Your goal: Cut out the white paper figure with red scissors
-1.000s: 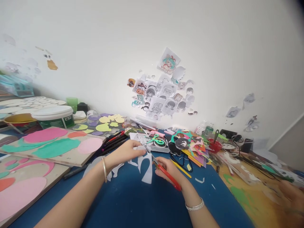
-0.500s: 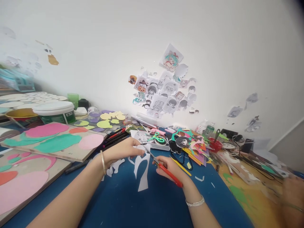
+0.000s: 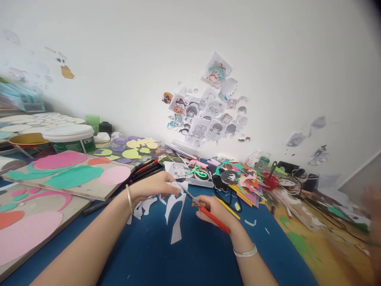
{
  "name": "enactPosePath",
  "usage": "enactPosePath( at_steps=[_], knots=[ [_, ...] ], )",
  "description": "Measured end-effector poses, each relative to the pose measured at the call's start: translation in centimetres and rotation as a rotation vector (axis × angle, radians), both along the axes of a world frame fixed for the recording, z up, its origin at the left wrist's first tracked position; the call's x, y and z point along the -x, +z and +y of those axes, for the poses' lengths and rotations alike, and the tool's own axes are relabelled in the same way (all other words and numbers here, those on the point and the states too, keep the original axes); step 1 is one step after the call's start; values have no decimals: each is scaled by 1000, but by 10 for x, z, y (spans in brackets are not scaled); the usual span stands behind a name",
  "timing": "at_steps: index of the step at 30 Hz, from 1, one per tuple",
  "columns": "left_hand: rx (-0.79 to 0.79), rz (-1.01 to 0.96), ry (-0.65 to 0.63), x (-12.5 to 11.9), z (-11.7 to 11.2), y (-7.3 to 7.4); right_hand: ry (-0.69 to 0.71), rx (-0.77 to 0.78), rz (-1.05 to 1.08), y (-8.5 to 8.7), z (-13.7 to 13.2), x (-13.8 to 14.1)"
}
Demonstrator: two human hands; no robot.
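My left hand (image 3: 159,184) is closed on a piece of white paper (image 3: 176,229), pinched between thumb and fingers. Part of the paper hangs down in a curved strip over the blue table mat. My right hand (image 3: 210,210) grips a pair of red-handled scissors (image 3: 214,219), whose blades point up and left and reach the paper by my left fingertips. How far the blades are apart is too small to tell. White paper scraps (image 3: 145,207) lie on the mat beside my left wrist. Behind my hands sits a pair of green scissors (image 3: 199,171).
Boards with coloured cutouts (image 3: 116,176) stand on the left, near a white-lidded tub (image 3: 70,137). Colourful paper scraps (image 3: 247,180) and a yellow pencil (image 3: 228,208) lie right of centre. A co-worker's blurred arm (image 3: 373,222) shows at the right edge.
The hanging strip of white paper has swung slightly left and turned narrower to view. My hands stay nearly in place. The co-worker's hand at the right has moved and blurred.
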State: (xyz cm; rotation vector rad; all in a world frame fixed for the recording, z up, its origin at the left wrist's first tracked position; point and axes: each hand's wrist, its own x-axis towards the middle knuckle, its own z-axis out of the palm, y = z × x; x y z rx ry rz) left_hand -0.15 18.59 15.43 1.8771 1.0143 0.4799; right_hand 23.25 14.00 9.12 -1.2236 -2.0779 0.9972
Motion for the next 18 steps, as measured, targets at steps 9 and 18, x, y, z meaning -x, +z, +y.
enactPosePath(
  at_steps=[9,18],
  knots=[
    [-101,148,-2,9,14,-12,-197,-125,-291,3,-4,-10],
    [-154,145,223,14,39,-30,-263,-253,-550,-13,-13,-21]
  ],
)
